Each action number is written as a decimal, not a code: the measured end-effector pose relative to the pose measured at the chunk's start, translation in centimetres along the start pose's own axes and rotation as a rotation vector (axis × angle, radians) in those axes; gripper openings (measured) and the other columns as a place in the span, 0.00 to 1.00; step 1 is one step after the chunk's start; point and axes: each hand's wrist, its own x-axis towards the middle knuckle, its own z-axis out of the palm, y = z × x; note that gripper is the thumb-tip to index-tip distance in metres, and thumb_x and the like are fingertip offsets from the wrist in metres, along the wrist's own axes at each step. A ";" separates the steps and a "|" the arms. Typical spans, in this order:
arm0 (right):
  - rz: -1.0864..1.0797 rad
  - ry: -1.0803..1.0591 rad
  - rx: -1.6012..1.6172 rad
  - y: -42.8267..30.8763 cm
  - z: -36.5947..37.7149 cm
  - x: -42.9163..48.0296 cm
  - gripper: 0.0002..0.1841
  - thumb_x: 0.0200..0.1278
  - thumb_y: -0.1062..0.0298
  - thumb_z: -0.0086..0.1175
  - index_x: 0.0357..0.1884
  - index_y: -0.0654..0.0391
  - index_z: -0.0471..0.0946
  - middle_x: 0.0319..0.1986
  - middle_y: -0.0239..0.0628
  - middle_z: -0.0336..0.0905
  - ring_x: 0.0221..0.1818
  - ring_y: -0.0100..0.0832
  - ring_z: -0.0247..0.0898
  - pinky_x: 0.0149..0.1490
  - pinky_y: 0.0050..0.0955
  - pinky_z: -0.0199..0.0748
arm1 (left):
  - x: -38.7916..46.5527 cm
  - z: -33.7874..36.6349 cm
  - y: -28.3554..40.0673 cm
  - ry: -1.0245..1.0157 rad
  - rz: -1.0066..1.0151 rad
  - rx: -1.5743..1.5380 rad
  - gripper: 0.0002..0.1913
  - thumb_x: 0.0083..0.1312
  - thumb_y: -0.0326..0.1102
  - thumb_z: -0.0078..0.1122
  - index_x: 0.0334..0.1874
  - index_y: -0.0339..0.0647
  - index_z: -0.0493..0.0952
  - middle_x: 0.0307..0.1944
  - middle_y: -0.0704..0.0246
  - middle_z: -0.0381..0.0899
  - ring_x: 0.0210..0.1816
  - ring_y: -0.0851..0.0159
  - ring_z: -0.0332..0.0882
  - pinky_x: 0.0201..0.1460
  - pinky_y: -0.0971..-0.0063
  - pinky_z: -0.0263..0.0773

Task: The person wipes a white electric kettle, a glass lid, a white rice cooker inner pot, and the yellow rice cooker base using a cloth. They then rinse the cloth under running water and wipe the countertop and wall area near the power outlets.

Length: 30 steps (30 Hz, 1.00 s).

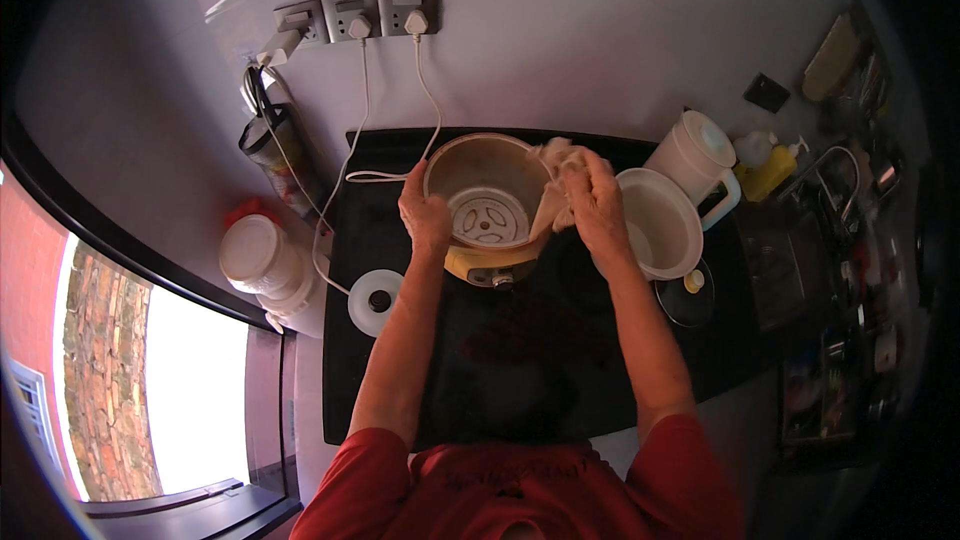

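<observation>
A yellow electric cooker base (480,261) with a round, open interior stands on the black countertop (525,360), a control knob on its front. My left hand (425,214) grips the cooker's left rim, with the thumb on the near side. In my right hand (596,199) is a crumpled beige cloth (556,184), held at the right rim and partly hanging along it. Just right of that hand sits a white pot (664,229), its inside visible. A glass lid with a yellowish knob (694,282) lies partly under the pot's near side.
A white pitcher (690,154) stands behind the pot. A white kettle base (375,303) is at the left, its cord running to wall sockets (358,13). White tubs (259,255) stand near the window. A sink tap (840,157) and yellow bottle (769,171) are at the right.
</observation>
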 end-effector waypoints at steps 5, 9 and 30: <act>0.276 0.235 0.349 9.2 3.0 -2.8 0.14 0.72 0.59 0.42 0.44 0.62 0.71 0.28 0.29 0.69 0.30 0.24 0.66 0.34 0.26 0.67 | -0.4 0.5 2.1 -0.032 -0.060 -0.063 0.29 0.49 0.13 0.38 0.57 0.26 0.71 0.50 0.54 0.78 0.51 0.61 0.77 0.57 0.75 0.68; 0.255 0.165 0.075 11.3 4.8 -7.0 0.08 0.65 0.70 0.45 0.37 0.66 0.70 0.32 0.50 0.73 0.35 0.44 0.71 0.37 0.39 0.68 | -0.5 0.0 2.2 -0.040 -0.053 0.003 0.28 0.51 0.14 0.39 0.57 0.26 0.70 0.50 0.55 0.79 0.50 0.63 0.77 0.56 0.76 0.68; -0.383 0.038 -0.534 1.7 -13.1 -13.3 0.14 0.47 0.78 0.61 0.40 0.59 0.78 0.40 0.39 0.74 0.42 0.41 0.73 0.45 0.36 0.72 | -5.0 1.5 10.9 0.000 0.431 0.402 0.26 0.60 0.42 0.63 0.57 0.34 0.71 0.41 0.58 0.78 0.41 0.64 0.75 0.47 0.67 0.71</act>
